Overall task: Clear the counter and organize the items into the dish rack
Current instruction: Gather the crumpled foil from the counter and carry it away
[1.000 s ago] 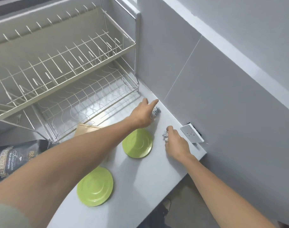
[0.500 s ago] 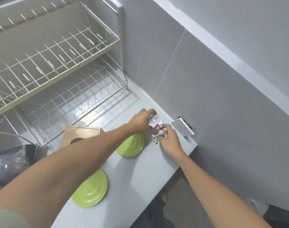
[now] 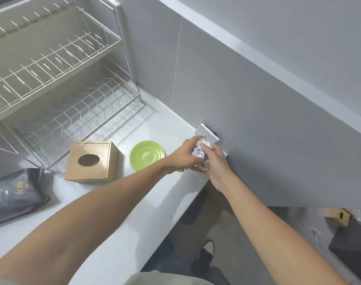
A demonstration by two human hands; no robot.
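Both hands meet over the right end of the white counter [image 3: 150,202], pressing together crumpled silver foil scraps [image 3: 200,150]. My left hand [image 3: 185,155] cups the foil from the left, and my right hand [image 3: 214,161] closes on it from the right. A green plate [image 3: 145,154] lies flat just left of my hands. The two-tier wire dish rack [image 3: 58,83] stands at the back left with nothing in it. My left forearm hides the second green plate.
A wooden tissue box [image 3: 91,161] sits in front of the rack. A black coffee bag [image 3: 15,194] lies at the left edge. A white wall socket [image 3: 208,133] is right behind my hands. The grey wall closes off the right, and the floor shows below.
My hands picked up two separate foil scraps from the counter and brought them together into one bundle. The view swung left, revealing the tissue box and more of the bag.
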